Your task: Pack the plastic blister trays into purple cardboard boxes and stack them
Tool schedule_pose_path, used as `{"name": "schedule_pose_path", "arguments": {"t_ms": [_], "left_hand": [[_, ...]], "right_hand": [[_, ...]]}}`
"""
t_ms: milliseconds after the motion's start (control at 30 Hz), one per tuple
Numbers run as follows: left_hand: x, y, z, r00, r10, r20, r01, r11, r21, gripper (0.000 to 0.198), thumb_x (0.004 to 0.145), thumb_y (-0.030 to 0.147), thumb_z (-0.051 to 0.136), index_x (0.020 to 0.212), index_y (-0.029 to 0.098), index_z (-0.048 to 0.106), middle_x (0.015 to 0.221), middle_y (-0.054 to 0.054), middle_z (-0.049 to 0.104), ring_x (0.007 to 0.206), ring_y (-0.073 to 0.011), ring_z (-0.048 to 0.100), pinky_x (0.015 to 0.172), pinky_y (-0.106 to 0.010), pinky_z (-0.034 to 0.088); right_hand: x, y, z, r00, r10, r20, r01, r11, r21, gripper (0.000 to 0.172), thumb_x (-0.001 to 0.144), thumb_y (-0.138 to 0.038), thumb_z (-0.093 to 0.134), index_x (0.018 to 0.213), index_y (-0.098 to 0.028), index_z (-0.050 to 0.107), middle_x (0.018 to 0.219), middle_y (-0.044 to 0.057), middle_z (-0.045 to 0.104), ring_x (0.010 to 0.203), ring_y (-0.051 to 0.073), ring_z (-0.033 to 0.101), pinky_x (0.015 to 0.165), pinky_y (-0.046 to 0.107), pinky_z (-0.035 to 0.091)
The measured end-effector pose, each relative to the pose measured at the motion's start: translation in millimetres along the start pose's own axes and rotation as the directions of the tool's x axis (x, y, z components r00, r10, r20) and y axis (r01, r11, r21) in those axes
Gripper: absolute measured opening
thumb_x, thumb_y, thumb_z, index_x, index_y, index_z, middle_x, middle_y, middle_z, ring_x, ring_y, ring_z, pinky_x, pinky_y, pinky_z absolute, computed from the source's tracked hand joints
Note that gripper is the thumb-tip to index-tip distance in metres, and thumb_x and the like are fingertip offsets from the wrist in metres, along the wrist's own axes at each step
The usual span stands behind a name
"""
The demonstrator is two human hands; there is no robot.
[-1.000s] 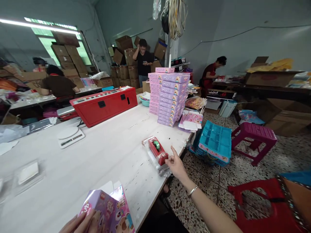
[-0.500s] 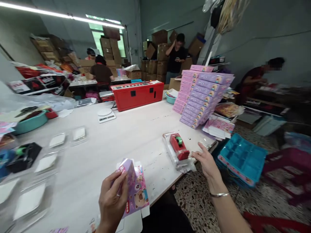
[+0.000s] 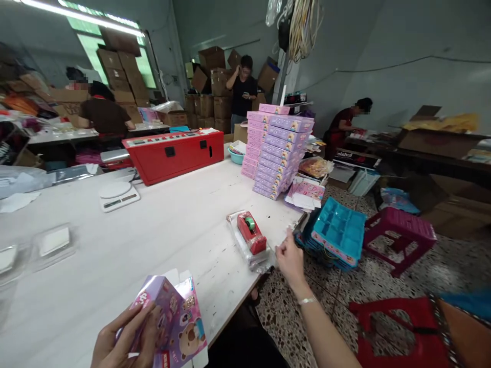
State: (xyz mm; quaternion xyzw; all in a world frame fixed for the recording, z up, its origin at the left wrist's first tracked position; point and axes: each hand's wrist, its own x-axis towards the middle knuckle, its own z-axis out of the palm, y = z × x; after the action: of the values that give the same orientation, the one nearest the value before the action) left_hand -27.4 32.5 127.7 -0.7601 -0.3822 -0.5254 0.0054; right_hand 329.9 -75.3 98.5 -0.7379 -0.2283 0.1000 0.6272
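Note:
At the lower left, my left hand (image 3: 128, 335) grips a purple and pink printed cardboard box (image 3: 174, 312) with a cartoon bear on it; its flaps stand open over the table. My right hand (image 3: 290, 259) is off the table's right edge, index finger stretched forward and the other fingers partly bent, with nothing visible in it. Just left of that hand sits a red tape dispenser (image 3: 251, 234) with a green core, on a plastic-wrapped pack (image 3: 240, 240). Beyond my fingertip are printed card sheets (image 3: 305, 193) at the table corner.
Purple and pink boxes (image 3: 282, 148) stand in a tall leaning stack. Behind are a red metal machine (image 3: 176, 156) and a white scale (image 3: 118, 194). Blue compartment trays (image 3: 339, 230), a purple stool (image 3: 401, 230) and a red stool (image 3: 402, 327) stand right of the table (image 3: 161, 230). People work farther back.
The view has turned to the right, so things appear shifted left. My right hand's spread fingers have partly curled, leaving the index extended. My left hand still holds the box.

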Motion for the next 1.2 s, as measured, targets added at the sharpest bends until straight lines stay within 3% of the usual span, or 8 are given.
{"name": "schedule_pose_path", "arguments": {"t_ms": [133,267,467,567,800,967,1100,1200], "left_hand": [[2,-4,2.2,0.999,0.051,0.0,-0.051,0.998,-0.028,0.013,0.094,0.028,0.068,0.101,0.019,0.075,0.105,-0.008,0.068,0.087,-0.018,0.069,0.051,-0.023,0.057],[-2,0,3.3,1.0,-0.001,-0.023,0.002,0.999,0.032,0.028,0.092,0.028,0.07,0.119,0.021,0.07,0.102,-0.007,0.068,0.091,-0.0194,0.071,0.077,-0.03,0.064],[-13,4,9.0,0.979,-0.201,-0.042,0.192,0.968,-0.16,0.104,0.089,0.026,0.073,0.163,0.029,0.001,0.148,-0.022,0.049,0.105,-0.0216,0.072,0.079,-0.036,0.066],[-13,2,7.6,0.99,-0.136,-0.028,0.132,0.986,-0.105,0.086,0.093,0.02,0.067,0.162,0.035,0.018,0.16,-0.021,0.038,0.111,-0.0221,0.071,0.079,-0.036,0.066],[-3,-6,-5.0,0.974,-0.011,0.227,-0.007,0.997,0.076,0.037,0.098,0.022,0.057,0.133,0.028,0.067,0.133,-0.013,0.069,0.119,-0.0272,0.07,0.095,-0.04,0.064],[-2,-4,-10.2,0.931,-0.257,0.261,0.298,0.945,-0.132,0.034,0.095,0.033,0.062,0.127,0.027,0.071,0.126,-0.008,0.074,0.115,-0.0246,0.072,0.098,-0.037,0.062],[-23,-2,-9.2,0.775,-0.629,-0.065,0.578,0.746,-0.33,0.056,0.089,0.043,0.072,0.141,0.027,0.06,0.131,-0.009,0.07,0.116,-0.0229,0.071,0.094,-0.03,0.061],[-42,-4,-9.6,0.673,-0.738,-0.053,0.626,0.605,-0.492,0.069,0.098,0.042,0.06,0.16,0.03,0.032,0.133,-0.012,0.066,0.109,-0.0213,0.074,0.087,-0.031,0.064]], "right_hand": [[-17,-32,3,0.998,-0.051,0.019,0.042,0.942,0.333,0.091,0.083,-0.04,0.07,0.161,-0.016,0.029,0.071,-0.007,0.059,0.071,0.017,0.058,0.077,0.031,0.047],[-55,-86,62,0.933,-0.098,0.346,-0.145,0.777,0.613,0.086,0.083,-0.037,0.075,0.157,-0.02,0.035,0.074,-0.007,0.061,0.075,0.015,0.062,0.083,0.031,0.049],[-107,-143,156,0.518,-0.196,0.832,-0.311,0.864,0.397,0.086,0.085,-0.026,0.068,0.161,-0.015,0.029,0.069,-0.009,0.06,0.068,0.013,0.058,0.075,0.03,0.047],[-116,-144,169,0.431,-0.127,0.893,-0.165,0.962,0.216,0.09,0.081,-0.015,0.064,0.163,-0.016,0.027,0.063,-0.011,0.054,0.063,0.013,0.052,0.068,0.028,0.044],[-115,-105,160,0.391,-0.09,0.916,-0.263,0.943,0.205,0.103,0.083,-0.023,0.066,0.168,-0.016,0.008,0.065,-0.011,0.05,0.062,0.011,0.047,0.065,0.026,0.041],[-140,-54,184,0.626,-0.032,0.779,-0.143,0.978,0.155,0.11,0.083,-0.044,0.075,0.167,-0.015,0.012,0.062,-0.011,0.046,0.058,0.014,0.047,0.063,0.027,0.042],[-153,-28,196,0.782,-0.04,0.622,-0.136,0.963,0.233,0.119,0.077,-0.061,0.078,0.167,-0.018,0.012,0.099,0.003,0.063,0.094,0.024,0.064,0.081,0.036,0.054],[-133,-40,182,0.734,-0.103,0.671,-0.212,0.904,0.37,0.111,0.088,-0.055,0.07,0.167,-0.023,0.0,0.121,0.009,0.064,0.114,0.026,0.065,0.097,0.041,0.053]]}}
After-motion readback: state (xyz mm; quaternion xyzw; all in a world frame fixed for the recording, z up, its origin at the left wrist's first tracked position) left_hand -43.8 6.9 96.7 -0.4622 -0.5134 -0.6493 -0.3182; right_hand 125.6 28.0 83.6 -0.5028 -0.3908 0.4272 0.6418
